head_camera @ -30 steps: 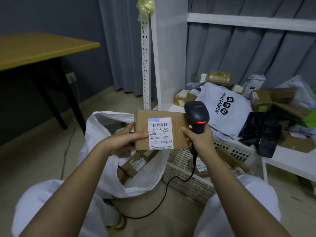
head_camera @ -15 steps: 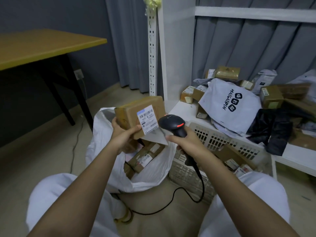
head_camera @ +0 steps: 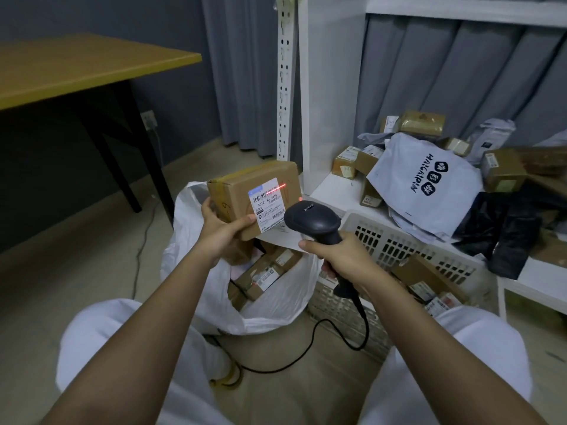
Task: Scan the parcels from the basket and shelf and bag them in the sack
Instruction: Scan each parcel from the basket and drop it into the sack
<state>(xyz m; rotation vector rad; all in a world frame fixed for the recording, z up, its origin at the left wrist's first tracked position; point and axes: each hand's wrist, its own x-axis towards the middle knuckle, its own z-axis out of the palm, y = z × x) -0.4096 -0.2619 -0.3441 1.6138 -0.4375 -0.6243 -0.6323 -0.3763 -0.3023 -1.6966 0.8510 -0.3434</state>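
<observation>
My left hand (head_camera: 225,230) grips a brown cardboard parcel (head_camera: 242,191) from below, holding it above the white sack (head_camera: 276,305). Its white shipping label faces me, and a red scan line crosses the label's top edge. My right hand (head_camera: 340,259) grips the black barcode scanner (head_camera: 313,220), whose head points at the label from close by. Several boxed parcels lie inside the sack. The white slotted basket (head_camera: 395,240) to the right holds more boxes. The white shelf (head_camera: 334,191) behind it carries a pile of boxes and a grey mailer bag (head_camera: 426,185).
A yellow-topped table (head_camera: 76,65) with black legs stands at the left. The scanner's black cable (head_camera: 322,348) loops over the floor between my knees. A white perforated shelf upright (head_camera: 285,78) rises behind the parcel. Grey curtains hang at the back.
The left hand has carried the parcel left over the sack and turned its label toward the scanner. My right hand tipped the scanner toward it, and the red scan line now shows on the label.
</observation>
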